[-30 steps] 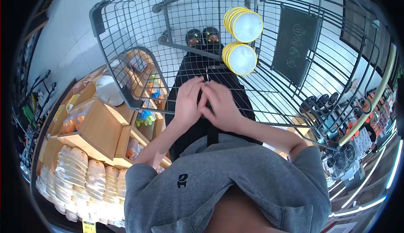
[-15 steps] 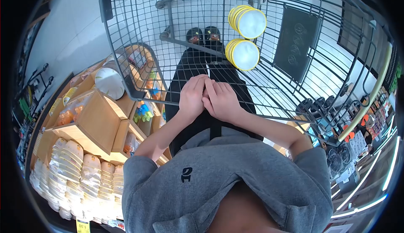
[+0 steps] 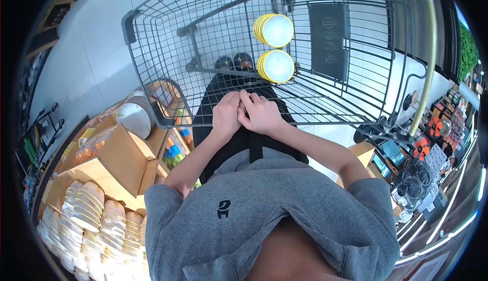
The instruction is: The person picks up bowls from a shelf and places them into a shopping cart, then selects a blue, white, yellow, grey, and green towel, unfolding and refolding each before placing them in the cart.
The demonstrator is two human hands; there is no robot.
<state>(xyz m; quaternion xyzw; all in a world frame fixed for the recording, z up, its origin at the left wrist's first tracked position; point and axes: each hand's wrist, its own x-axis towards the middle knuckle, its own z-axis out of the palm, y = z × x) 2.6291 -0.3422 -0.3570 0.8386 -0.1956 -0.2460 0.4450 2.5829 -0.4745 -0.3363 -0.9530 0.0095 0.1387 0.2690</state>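
My left hand [image 3: 226, 114] and my right hand [image 3: 261, 113] meet in front of my waist, at the near side rim of a wire shopping cart [image 3: 325, 123]. Both have curled fingers pressed together, with the right fingers against the left ones. Whatever lies between or under them is hidden. Inside the cart, beyond my hands, two stacks of yellow-rimmed white bowls lie on their sides, an upper stack [image 3: 278, 30] and a lower stack [image 3: 278, 66]. Neither hand touches the bowls.
To the left, a wooden display shelf [image 3: 122, 154] carries packed dishes [image 3: 89, 205] and a large white round item [image 3: 134, 120]. The cart's yellowish handle [image 3: 427, 77] is at right. Fans [image 3: 409, 187] stand at lower right. My shoes [image 3: 243, 61] show through the mesh.
The cart has turned in view, its handle end swinging away from me and the bowl stacks shifting left. My hands stay together, slightly further left in the picture.
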